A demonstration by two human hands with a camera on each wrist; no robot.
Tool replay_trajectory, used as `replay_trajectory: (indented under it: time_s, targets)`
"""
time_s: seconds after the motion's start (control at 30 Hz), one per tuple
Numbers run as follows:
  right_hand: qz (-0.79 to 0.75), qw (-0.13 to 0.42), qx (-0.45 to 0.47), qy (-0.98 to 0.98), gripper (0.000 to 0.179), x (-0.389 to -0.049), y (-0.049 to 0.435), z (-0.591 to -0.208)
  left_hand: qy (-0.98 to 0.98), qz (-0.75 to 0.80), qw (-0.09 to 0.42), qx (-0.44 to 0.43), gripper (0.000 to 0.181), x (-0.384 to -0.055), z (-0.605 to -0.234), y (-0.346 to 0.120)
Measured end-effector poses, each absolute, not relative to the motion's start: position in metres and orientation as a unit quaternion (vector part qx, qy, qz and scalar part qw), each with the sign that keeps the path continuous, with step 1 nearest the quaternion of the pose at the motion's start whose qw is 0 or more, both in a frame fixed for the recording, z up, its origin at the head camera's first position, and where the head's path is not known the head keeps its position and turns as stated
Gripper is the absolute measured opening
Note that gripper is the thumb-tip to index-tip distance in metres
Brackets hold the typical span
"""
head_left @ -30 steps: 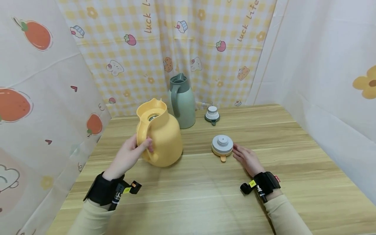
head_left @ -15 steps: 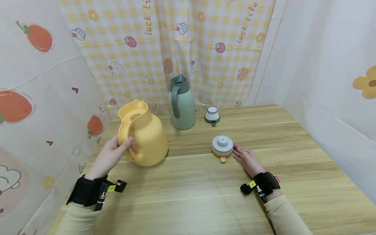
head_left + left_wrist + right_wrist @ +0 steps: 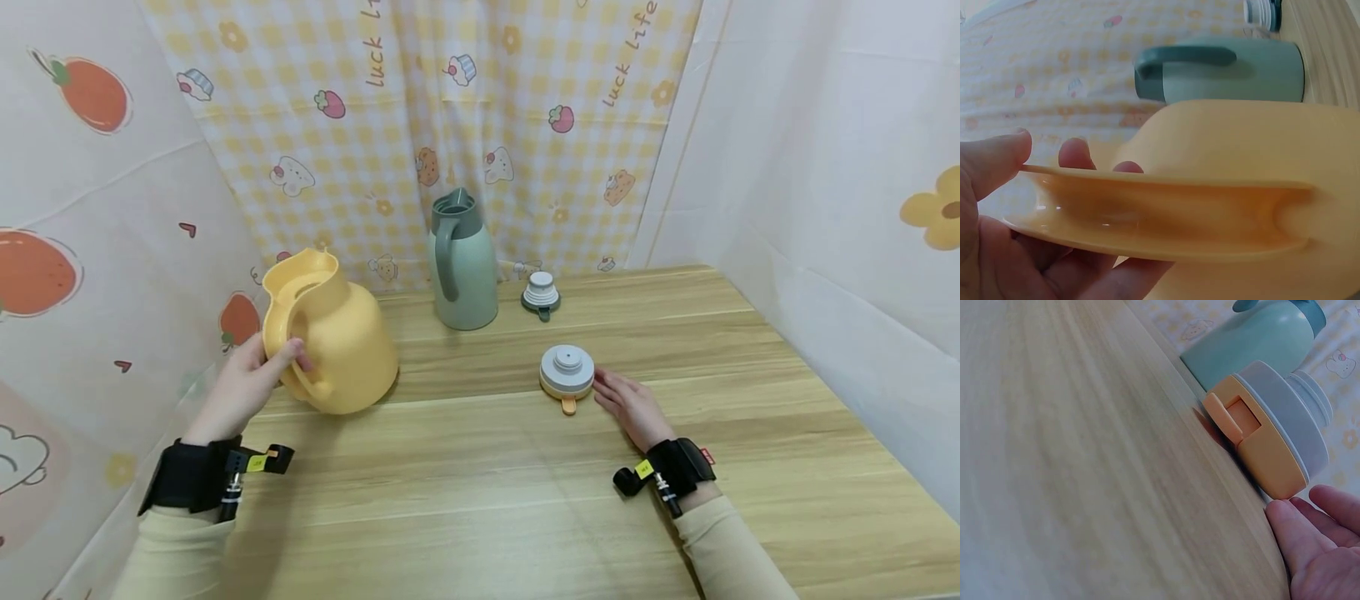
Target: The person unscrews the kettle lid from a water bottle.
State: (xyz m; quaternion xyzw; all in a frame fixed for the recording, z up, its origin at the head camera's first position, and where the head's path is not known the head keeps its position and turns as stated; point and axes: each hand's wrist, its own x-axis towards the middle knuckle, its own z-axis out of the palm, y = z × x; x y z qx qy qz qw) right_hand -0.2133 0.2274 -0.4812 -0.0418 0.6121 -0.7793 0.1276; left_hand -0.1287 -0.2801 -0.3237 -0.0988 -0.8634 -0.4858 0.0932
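My left hand (image 3: 243, 379) grips the handle of a yellow thermos jug (image 3: 348, 342) on the left of the table. The jug has no lid on, and its spout rim shows at the top. In the left wrist view, thumb and fingers wrap the grooved handle (image 3: 1166, 215). Whether the jug's base touches the table, I cannot tell. A grey and yellow jug lid (image 3: 567, 367) lies with its grey plug side up at mid-table. Beside it rests my right hand (image 3: 633, 408), fingers extended; in the right wrist view a fingertip (image 3: 1280, 509) is at the lid's edge.
A green thermos jug (image 3: 467, 271), also without a lid, stands upright at the back. To its right lies a white and dark green lid (image 3: 541, 293). Printed curtains (image 3: 555, 192) hang around the back and both sides of the wooden table (image 3: 465, 500).
My left hand has carried the yellow jug to the left, away from the green jug and the lids. The right hand and both lids have stayed in place.
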Motion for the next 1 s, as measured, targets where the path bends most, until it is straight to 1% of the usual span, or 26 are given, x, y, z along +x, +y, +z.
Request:
replay_trajectory:
  time_s: [0.27,0.47,0.73,0.9,1.0]
  targets:
    - [-0.778,0.122,-0.048,0.614,0.059,-0.215,0.228,-0.482,-0.861,-0.494,0.095,-0.076,0.032,-0.144,-0.322,-0.298]
    - [-0.778,0.129,-0.044,0.613,0.058,-0.215,0.226,-0.485,-0.867,-0.488,0.089,-0.044,0.033,-0.158,-0.321,-0.31]
    - [-0.773,0.133,-0.054,0.618,0.061,-0.215,0.227,-0.483,-0.894,-0.445,0.058,0.0,0.05,-0.174,-0.308,-0.318]
    - [-0.77,0.124,-0.053,0.623,0.058,-0.214,0.229,-0.48,-0.918,-0.394,0.033,0.04,0.057,-0.185,-0.302,-0.316]
    - [-0.77,0.124,-0.048,0.624,0.057,-0.215,0.228,-0.48,-0.92,-0.387,0.04,0.054,0.058,-0.191,-0.304,-0.319]
